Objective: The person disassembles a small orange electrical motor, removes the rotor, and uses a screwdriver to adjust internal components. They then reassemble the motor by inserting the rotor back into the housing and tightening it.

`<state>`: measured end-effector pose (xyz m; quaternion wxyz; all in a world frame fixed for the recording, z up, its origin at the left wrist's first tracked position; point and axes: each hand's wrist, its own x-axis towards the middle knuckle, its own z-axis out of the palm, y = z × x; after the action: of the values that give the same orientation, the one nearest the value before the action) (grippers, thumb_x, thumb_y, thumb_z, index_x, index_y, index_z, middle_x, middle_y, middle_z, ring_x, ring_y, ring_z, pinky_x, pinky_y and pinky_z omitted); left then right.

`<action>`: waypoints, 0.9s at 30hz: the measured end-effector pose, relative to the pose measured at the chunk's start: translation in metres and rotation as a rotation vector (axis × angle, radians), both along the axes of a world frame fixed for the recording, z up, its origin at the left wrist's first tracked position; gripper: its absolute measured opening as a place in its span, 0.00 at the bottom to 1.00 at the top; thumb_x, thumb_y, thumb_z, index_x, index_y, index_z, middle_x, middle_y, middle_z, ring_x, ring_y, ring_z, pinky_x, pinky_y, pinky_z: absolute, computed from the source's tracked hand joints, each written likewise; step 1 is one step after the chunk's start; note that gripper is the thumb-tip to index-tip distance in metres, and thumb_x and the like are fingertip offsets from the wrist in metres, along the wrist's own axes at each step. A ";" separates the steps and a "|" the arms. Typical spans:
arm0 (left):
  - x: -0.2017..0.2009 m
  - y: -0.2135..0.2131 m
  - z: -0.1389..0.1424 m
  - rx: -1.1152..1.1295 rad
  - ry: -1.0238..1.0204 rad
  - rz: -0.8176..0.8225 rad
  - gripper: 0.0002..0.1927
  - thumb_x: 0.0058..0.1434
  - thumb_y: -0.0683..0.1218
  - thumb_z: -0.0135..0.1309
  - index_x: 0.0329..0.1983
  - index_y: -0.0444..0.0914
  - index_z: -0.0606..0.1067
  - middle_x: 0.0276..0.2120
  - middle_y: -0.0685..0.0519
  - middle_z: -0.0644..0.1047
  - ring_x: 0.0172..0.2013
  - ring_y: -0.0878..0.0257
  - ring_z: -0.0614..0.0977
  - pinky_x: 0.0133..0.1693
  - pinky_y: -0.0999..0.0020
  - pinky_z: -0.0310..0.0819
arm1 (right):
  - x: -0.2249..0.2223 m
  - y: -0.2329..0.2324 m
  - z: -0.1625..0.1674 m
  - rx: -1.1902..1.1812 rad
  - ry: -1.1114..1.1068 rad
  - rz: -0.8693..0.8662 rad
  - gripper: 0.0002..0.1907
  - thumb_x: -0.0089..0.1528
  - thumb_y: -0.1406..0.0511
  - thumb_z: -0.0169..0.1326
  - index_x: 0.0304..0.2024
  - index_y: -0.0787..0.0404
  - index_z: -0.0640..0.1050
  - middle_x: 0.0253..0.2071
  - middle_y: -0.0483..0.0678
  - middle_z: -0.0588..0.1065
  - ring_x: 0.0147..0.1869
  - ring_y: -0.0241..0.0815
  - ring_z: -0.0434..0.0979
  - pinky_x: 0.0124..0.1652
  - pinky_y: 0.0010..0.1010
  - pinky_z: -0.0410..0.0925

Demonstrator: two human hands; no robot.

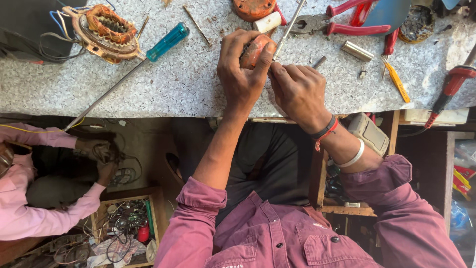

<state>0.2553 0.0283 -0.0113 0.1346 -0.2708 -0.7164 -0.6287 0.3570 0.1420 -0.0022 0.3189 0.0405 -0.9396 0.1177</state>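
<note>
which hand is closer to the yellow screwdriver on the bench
Right. The right hand lies just beside the yellow screwdriver, at the bench's near edge, with bare bench between them. The left hand is farther off, beyond the right hand, wrapped round a small orange part.

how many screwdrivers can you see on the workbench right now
3. A long teal-handled screwdriver lies at left beside the copper-wound stator; a small yellow screwdriver lies at right; a red-handled screwdriver sits at the right edge. Others may hide among the clutter.
</note>
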 end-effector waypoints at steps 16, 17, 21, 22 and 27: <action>-0.016 -0.004 -0.008 0.186 -0.186 -0.216 0.19 0.63 0.50 0.66 0.45 0.37 0.69 0.38 0.57 0.71 0.35 0.69 0.74 0.38 0.72 0.73 | 0.002 -0.004 0.007 -0.566 -0.141 -0.077 0.12 0.65 0.67 0.68 0.45 0.63 0.77 0.38 0.49 0.81 0.35 0.42 0.83 0.35 0.32 0.73; -0.016 -0.004 -0.008 0.203 -0.209 -0.236 0.19 0.64 0.50 0.66 0.45 0.37 0.69 0.38 0.57 0.71 0.35 0.69 0.74 0.37 0.72 0.74 | 0.001 -0.004 0.007 -0.492 -0.103 -0.041 0.11 0.64 0.68 0.68 0.44 0.62 0.78 0.40 0.50 0.81 0.36 0.43 0.83 0.36 0.32 0.73; -0.017 -0.004 -0.008 0.151 -0.083 -0.198 0.18 0.65 0.48 0.67 0.44 0.36 0.70 0.37 0.56 0.72 0.34 0.68 0.74 0.38 0.71 0.73 | -0.009 -0.006 0.004 -0.177 0.038 0.052 0.12 0.61 0.72 0.66 0.45 0.60 0.79 0.46 0.49 0.79 0.43 0.48 0.81 0.40 0.36 0.73; -0.018 -0.004 -0.008 0.150 -0.086 -0.201 0.18 0.65 0.48 0.67 0.44 0.36 0.69 0.37 0.56 0.73 0.34 0.67 0.74 0.38 0.71 0.74 | -0.011 -0.007 0.003 -0.161 0.039 0.056 0.12 0.60 0.73 0.65 0.44 0.60 0.79 0.46 0.49 0.78 0.43 0.48 0.81 0.40 0.37 0.73; -0.025 -0.007 -0.006 0.092 -0.081 -0.226 0.18 0.63 0.49 0.67 0.42 0.36 0.69 0.35 0.55 0.73 0.35 0.66 0.75 0.39 0.67 0.74 | -0.009 -0.009 0.004 -0.081 -0.007 0.057 0.10 0.61 0.75 0.62 0.44 0.62 0.78 0.49 0.50 0.77 0.44 0.49 0.80 0.39 0.38 0.72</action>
<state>0.2308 0.0212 -0.0173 0.0463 -0.3178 -0.6565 -0.6826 0.3483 0.1325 0.0020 0.3134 0.0542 -0.9337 0.1647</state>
